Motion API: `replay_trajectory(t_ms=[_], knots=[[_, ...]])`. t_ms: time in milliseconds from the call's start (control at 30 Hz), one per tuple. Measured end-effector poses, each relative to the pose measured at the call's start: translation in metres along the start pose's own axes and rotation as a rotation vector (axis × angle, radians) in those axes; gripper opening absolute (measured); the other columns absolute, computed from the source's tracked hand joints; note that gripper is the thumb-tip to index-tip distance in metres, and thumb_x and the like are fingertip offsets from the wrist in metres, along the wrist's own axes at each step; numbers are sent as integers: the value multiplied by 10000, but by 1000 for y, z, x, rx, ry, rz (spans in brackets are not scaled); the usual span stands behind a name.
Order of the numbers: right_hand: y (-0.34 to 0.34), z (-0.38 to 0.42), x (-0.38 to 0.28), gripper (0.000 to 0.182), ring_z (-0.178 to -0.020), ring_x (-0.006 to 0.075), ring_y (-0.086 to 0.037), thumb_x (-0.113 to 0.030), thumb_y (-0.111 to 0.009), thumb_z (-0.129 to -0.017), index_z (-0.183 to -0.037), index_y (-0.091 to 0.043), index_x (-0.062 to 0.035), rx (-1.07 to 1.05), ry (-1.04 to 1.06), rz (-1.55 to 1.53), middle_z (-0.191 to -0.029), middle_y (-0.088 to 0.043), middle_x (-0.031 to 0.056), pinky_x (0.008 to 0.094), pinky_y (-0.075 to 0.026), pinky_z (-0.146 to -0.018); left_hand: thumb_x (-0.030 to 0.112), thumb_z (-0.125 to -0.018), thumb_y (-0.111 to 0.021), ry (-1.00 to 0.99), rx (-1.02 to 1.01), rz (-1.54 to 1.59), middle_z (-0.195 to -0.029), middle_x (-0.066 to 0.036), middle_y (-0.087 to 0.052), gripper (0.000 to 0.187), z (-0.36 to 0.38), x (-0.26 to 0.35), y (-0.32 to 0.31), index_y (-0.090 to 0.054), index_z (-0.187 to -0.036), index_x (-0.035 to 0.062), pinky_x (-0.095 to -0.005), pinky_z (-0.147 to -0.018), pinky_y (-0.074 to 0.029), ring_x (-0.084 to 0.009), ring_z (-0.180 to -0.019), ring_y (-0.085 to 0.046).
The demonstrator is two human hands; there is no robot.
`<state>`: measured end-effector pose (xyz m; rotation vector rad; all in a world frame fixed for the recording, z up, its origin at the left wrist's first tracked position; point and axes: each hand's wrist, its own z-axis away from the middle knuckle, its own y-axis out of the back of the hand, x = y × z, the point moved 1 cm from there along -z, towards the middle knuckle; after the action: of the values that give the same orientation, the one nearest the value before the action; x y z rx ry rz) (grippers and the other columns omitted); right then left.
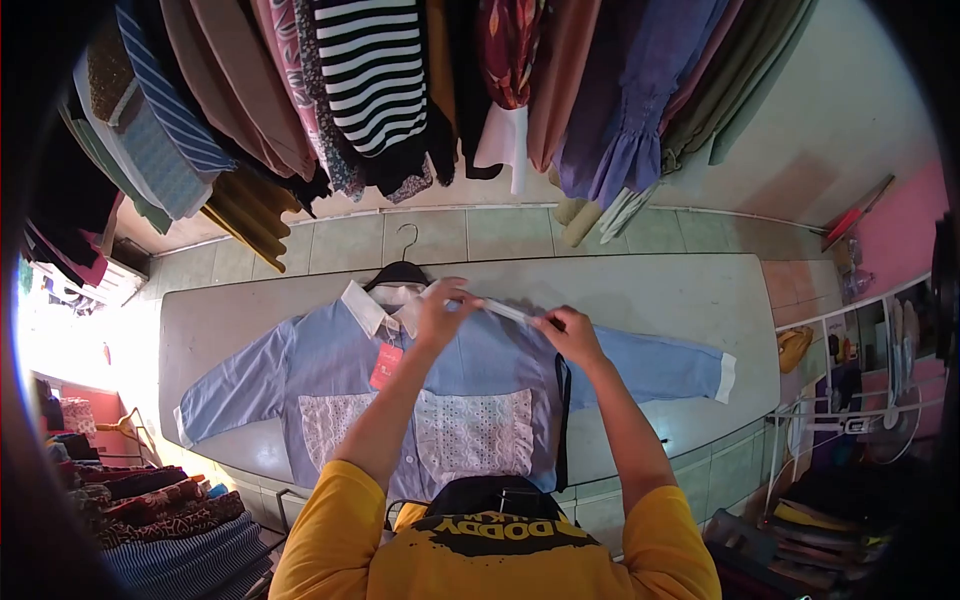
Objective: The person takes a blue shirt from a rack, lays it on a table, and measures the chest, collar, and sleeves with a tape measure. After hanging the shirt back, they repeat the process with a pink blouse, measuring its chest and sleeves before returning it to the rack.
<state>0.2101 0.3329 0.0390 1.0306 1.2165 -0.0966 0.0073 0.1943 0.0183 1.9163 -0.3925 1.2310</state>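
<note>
A light blue long-sleeved shirt point(470, 365) lies spread on the table with its collar away from me. It has a white collar point(365, 310), white cuffs and lace-like white panels point(474, 432) on its front. A black hanger point(398, 274) sits in the neck, and a red tag point(385, 366) hangs below the collar. My left hand point(445, 312) is closed by the collar on one end of a narrow white strip point(508, 312). At the shoulder, my right hand point(572, 335) pinches the strip's other end. The strip is stretched straight between them; its markings are too small to read.
The grey table point(680, 285) has rounded corners. Clothes point(370, 90) hang in a row above its far side. Folded garments point(180, 520) are stacked at lower left. On the right stand a white rack point(850, 420) and a fan point(895, 410). A narrow black strip point(563, 425) runs down the shirt's right side.
</note>
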Motion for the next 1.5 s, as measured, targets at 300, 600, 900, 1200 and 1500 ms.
replay_trajectory(t_ms=[300,600,900,1200,1500], knots=[[156,140,42,269,-568,51,-477,-288,-563,-819,-745,-612,-34,303,-564,-212,-636,-553,-9,190,-355,-475,352,-827,-472,-575,-463,-754,-1308,-1,-375,428,31,13,-76,-464,-1194,132,-540,-978,-195,-174,-1204,-339],[110,194,5,287,-721,68,-470,-347,-421,-892,-1019,-484,-97,137,-514,-661,-876,-538,6,205,-377,-602,271,-781,-544,-241,-503,-602,-1183,-5,-450,340,17,38,-90,-519,-1102,158,-619,-962,-132,-216,-1144,-367],[-18,159,11,311,-739,160,-497,-230,-428,-902,-1097,-293,-30,219,-194,-551,-870,-507,111,277,-413,-666,148,-784,-620,275,-938,330,-706,-9,-604,174,87,77,-95,-626,-876,1,-202,-587,-445,-72,-602,-529],[-27,145,-4,342,-783,283,-509,-237,-490,-865,-1119,-355,-52,174,-179,-362,-860,-499,160,346,-410,-713,165,-706,-678,115,-465,-2,-736,-15,-613,106,49,34,-88,-664,-783,93,-261,-657,-441,-127,-690,-557],[-27,171,-8,287,-823,315,-503,-234,-517,-838,-1067,-481,-64,226,-163,-178,-910,-502,165,370,-411,-730,313,-613,-711,151,-29,-539,-917,71,-556,118,-19,19,-92,-679,-693,232,-390,-829,-339,-194,-959,-464]])
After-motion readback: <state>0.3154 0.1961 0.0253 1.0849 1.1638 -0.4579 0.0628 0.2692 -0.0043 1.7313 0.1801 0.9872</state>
